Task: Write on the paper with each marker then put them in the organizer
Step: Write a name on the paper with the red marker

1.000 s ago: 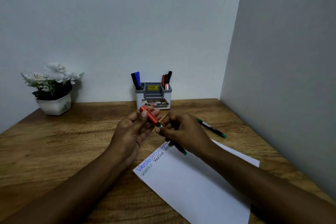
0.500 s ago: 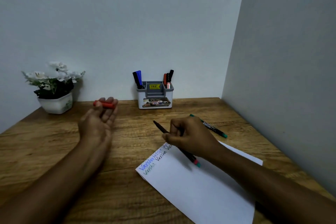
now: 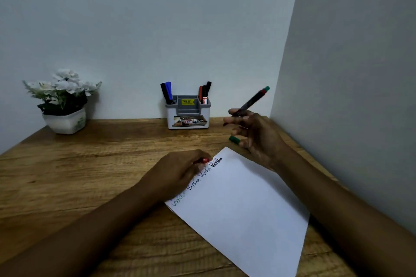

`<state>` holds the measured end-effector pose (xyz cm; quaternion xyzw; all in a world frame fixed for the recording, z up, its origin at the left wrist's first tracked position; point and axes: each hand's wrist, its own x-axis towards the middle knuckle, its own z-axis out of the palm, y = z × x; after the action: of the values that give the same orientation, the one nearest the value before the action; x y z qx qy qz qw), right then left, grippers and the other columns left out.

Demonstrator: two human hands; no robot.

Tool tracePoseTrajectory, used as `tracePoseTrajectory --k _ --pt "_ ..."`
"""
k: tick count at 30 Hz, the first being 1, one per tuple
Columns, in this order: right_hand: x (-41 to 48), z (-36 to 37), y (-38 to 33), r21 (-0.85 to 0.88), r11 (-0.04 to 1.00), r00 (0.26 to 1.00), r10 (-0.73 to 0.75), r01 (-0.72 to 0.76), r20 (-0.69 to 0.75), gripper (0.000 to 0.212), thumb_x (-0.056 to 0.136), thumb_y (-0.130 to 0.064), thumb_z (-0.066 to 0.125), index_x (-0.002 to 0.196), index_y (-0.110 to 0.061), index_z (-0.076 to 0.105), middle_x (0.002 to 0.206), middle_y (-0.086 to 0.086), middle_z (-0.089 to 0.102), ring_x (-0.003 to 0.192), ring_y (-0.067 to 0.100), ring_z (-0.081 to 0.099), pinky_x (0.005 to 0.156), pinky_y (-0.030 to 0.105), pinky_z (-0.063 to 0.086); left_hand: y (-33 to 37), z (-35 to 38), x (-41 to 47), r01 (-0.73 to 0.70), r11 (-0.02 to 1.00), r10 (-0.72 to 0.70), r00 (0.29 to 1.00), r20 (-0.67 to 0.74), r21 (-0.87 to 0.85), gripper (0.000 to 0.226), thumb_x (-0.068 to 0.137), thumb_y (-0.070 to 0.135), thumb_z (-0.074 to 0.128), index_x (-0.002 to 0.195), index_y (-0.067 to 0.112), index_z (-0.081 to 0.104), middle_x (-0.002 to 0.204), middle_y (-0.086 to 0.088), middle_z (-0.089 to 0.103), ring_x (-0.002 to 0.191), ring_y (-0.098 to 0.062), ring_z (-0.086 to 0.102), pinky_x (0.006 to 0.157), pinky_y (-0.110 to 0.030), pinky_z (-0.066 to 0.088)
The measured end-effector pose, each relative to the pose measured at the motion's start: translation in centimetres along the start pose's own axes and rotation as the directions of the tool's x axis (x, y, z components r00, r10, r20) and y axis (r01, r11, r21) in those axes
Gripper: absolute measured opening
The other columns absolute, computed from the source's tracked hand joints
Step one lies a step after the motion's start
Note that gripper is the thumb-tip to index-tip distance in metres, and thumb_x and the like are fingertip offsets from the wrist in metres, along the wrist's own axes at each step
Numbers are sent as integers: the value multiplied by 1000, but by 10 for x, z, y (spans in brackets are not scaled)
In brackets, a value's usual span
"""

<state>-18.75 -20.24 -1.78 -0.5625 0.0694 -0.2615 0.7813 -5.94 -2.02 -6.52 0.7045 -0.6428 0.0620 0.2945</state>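
Observation:
A white paper [image 3: 243,207] lies slanted on the wooden table, with several words written along its upper left edge. My left hand [image 3: 180,173] rests on that edge and grips a red marker cap [image 3: 204,160]. My right hand [image 3: 256,135] is raised beyond the paper's far corner. It pinches an uncapped black marker [image 3: 252,101] whose red and green tail points up and right. A green-capped marker [image 3: 234,139] lies on the table, mostly hidden behind my right hand. The grey organizer [image 3: 188,117] stands at the back wall with several markers in it.
A white pot of white flowers [image 3: 64,105] stands at the back left. A wall runs close along the table's right side. Bare wooden table [image 3: 78,175] stretches left of the paper.
My left hand came from the table's left side onto the paper's edge with the red cap. My right hand lifted the marker off the paper, up and to the right.

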Motion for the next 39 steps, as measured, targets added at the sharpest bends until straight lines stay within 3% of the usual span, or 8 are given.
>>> tracePoseTrajectory --k 4,7,11,16,24,28,35,39 --pt "9 -6 15 -408 912 994 -72 35 -76 20 92 -22 57 75 -11 58 46 1 43 34 9 33 37 17 21 -2 11 3 -35 994 14 979 205 103 38 92 40 36 126 33 53 128 13 57 112 -2 51 91 -24 45" --pt "13 -9 24 -485 874 998 0 -31 -64 13 92 -17 56 91 -8 66 48 5 56 38 14 51 39 19 38 -2 11 4 -71 992 40 961 275 102 43 91 43 34 127 30 53 130 11 56 115 -5 51 94 -29 44" --pt "14 -16 37 -533 832 987 155 -158 -50 13 87 -2 57 95 -1 67 79 12 72 68 19 69 54 24 55 -2 9 0 -125 988 89 944 317 93 52 90 52 27 131 31 50 140 11 48 125 -2 44 101 -15 33" --pt "16 -19 45 -667 741 997 69 -79 -42 9 81 4 56 82 10 62 63 8 63 47 13 53 40 21 46 -6 11 0 -113 989 71 929 364 94 40 99 38 34 139 36 38 149 16 31 129 12 22 95 3 10" --pt "17 -20 48 -691 722 999 48 -42 -10 16 81 4 55 69 -4 63 56 11 55 42 12 48 37 20 40 -7 11 -1 -96 994 70 920 386 49 42 100 32 36 142 34 32 150 18 28 127 14 19 95 5 8" --pt "18 -20 51 -698 715 999 51 -37 -1 16 81 3 57 69 -5 64 67 29 59 45 16 47 37 21 40 -8 13 -1 -105 994 81 919 385 41 45 97 37 32 142 35 32 151 16 27 127 13 18 97 3 9" --pt "19 -22 51 -717 696 999 45 -39 -10 20 81 4 57 65 -8 63 54 9 58 40 10 48 37 20 41 -11 15 -1 -100 994 76 918 389 43 43 100 34 34 142 36 30 151 19 23 131 12 15 97 4 7" --pt "19 -22 52 -700 713 1000 21 -25 -14 14 81 4 57 70 -2 62 61 17 58 46 18 49 38 20 42 -11 15 0 -98 994 72 915 398 45 45 97 40 30 142 37 29 152 18 22 133 10 16 100 -2 11"
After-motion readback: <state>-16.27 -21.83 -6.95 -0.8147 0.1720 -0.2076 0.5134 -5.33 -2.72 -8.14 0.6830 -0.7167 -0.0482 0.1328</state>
